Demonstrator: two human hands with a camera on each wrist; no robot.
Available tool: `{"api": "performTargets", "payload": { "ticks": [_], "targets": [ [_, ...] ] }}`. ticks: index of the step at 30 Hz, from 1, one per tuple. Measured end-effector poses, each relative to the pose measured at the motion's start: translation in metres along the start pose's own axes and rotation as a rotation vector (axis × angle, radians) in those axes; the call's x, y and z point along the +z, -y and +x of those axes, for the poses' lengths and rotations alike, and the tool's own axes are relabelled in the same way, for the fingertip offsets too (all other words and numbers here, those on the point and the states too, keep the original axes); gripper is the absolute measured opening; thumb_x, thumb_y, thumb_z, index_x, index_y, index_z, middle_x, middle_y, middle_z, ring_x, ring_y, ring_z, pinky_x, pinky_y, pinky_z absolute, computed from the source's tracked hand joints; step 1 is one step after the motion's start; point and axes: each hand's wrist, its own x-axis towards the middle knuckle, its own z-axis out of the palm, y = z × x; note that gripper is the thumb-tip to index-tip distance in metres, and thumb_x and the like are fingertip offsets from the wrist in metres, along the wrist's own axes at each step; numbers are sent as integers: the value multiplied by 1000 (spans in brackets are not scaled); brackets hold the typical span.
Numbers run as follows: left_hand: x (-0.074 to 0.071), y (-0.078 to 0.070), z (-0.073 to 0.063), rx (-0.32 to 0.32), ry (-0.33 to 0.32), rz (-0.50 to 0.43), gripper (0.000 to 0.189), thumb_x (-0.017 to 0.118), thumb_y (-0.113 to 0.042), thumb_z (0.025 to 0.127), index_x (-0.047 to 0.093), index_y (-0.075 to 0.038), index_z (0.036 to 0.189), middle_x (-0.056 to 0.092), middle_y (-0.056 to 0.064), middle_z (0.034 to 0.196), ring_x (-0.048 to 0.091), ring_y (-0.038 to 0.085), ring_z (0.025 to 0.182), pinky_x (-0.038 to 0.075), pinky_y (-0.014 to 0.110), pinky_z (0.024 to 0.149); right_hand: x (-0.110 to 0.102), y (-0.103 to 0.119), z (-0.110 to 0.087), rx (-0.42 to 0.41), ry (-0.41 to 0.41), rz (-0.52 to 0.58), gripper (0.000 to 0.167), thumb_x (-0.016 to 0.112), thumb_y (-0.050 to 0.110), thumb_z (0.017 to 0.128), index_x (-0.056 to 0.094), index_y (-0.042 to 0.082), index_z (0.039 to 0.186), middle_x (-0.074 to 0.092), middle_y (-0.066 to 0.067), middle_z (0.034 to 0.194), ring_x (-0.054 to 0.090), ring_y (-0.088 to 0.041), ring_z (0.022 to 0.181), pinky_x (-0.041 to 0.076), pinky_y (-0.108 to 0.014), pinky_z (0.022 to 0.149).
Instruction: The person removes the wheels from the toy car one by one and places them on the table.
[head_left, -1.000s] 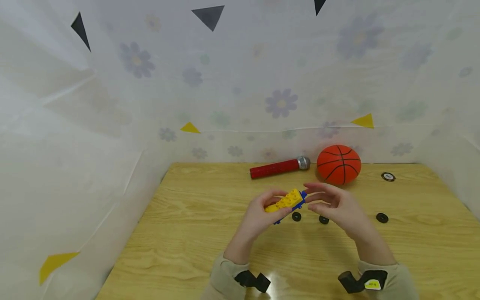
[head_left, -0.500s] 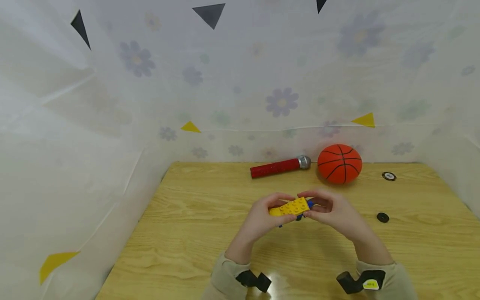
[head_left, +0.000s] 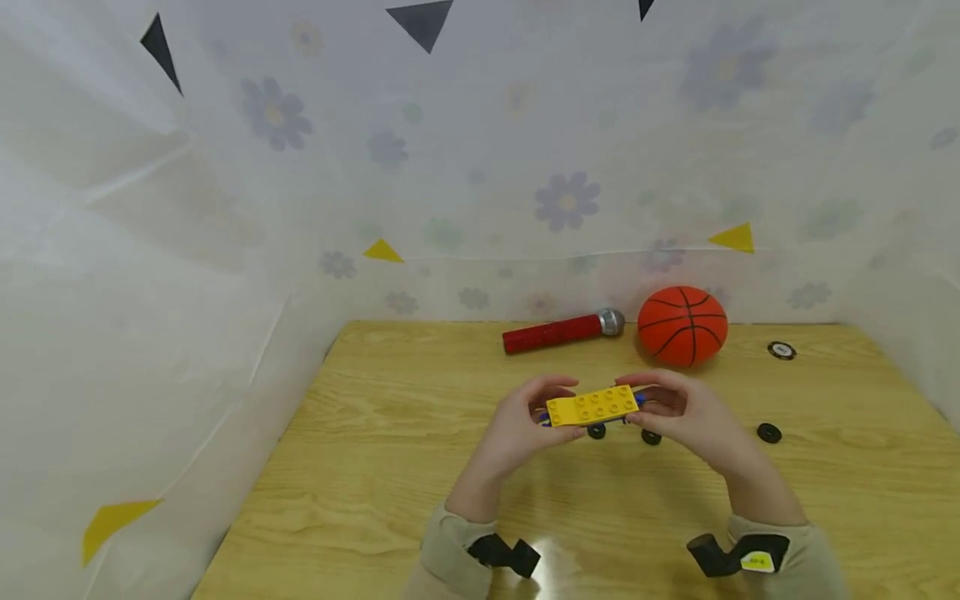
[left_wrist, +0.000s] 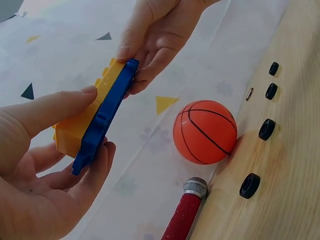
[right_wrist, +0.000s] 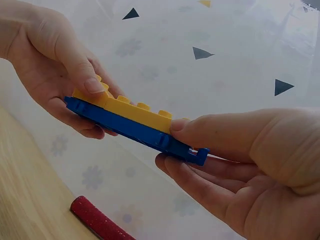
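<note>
A toy block vehicle base [head_left: 592,406], yellow studded bricks on a blue chassis, is held above the table between both hands. My left hand [head_left: 513,429] grips its left end, thumb on the yellow side and fingers under the blue chassis [left_wrist: 107,112]. At the other end my right hand [head_left: 686,412] pinches it, the thumb against the yellow brick [right_wrist: 142,111] and fingertips beneath the blue part. No wheels show on the chassis. Below it on the table lie small black wheels [head_left: 651,437], with another wheel [head_left: 768,432] farther right.
Along the back of the wooden table [head_left: 390,467] lie a red microphone [head_left: 558,333] and an orange toy basketball [head_left: 682,327]. A round black-and-white disc [head_left: 782,350] is at the back right. White flowered sheeting [head_left: 465,167] encloses the back and sides.
My right hand has come from loosely beside the toy's end to pinching it. The toy has turned from slanted to nearly level and shifted slightly right.
</note>
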Motion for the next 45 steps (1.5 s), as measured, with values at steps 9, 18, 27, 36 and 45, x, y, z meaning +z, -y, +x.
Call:
{"api": "performTargets", "payload": {
  "ticks": [9,18,27,36,45],
  "targets": [
    [-1,2,1,-49,0,29,41,82,-7,80,68,-16,117,67,0,119,64,16,104,58,27,85,-8,-5,-1,74,29,-61,41,73,2,88,58,-8,125,68,0,108,68,-6,91,61,-27,71],
    [-1,19,9,-86,33,132,36,83,-6,79,71,-14,112,67,2,113,63,19,102,56,25,81,-11,-30,2,147,118,-137,44,79,4,82,60,-6,120,68,-21,108,68,-6,90,60,-25,71],
    [-4,39,19,-104,166,277,36,83,-9,79,73,-17,112,68,-1,115,62,15,99,56,25,85,-13,-54,1,221,186,-235,41,84,20,80,64,5,113,68,-11,110,67,-14,94,58,-21,79],
    [-2,57,21,-104,176,365,33,84,-10,78,74,-16,109,69,-2,112,62,13,96,54,23,87,0,-75,-2,238,189,-271,40,85,19,78,65,6,110,68,-9,109,67,-13,92,58,-20,77],
    [-9,81,12,-127,190,445,32,86,-12,77,74,-21,105,67,-8,99,55,5,83,50,21,78,19,-94,-3,204,210,-326,36,86,15,75,67,11,105,67,-1,96,62,-8,83,57,-21,71]
  ]
}}
